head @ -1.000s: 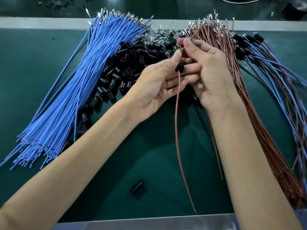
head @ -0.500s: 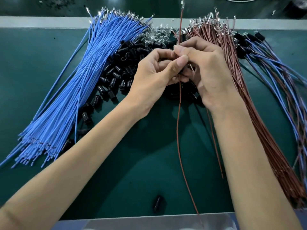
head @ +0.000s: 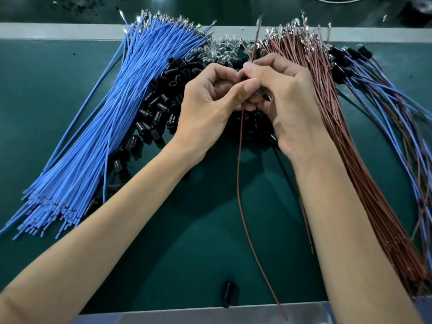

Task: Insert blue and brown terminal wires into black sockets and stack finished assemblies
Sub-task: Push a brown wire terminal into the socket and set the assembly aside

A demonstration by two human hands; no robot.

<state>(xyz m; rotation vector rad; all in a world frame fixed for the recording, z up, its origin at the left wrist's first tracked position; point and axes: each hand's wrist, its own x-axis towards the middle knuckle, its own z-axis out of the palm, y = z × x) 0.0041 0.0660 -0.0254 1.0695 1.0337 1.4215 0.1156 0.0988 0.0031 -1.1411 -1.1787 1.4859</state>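
Both hands meet above the middle of the green surface (head: 46, 94), knuckles nearly touching. The left hand (head: 210, 108) has its fingers curled and its thumb pressed against the forefinger, pinching a single brown wire (head: 239, 174). The right hand (head: 289, 101) is curled tight too, and a small dark socket (head: 263, 94) shows between its fingers right against that wire; how far the wire sits in it cannot be told. The wire's metal tip stands up past the fingers toward the far edge, and its long tail hangs down between the forearms and crosses the near edge. Blue wires (head: 112, 127) fan from the far edge down to the left edge. Beside them, partly under the hands, lies a heap of sockets (head: 161, 113), with clear glassy bits (head: 222, 47) at the far edge. A brown bundle (head: 346, 148) runs from the far edge to the near right corner, and finished assemblies (head: 385, 101) lie along the right edge. One loose socket (head: 228, 292) sits by the near edge.
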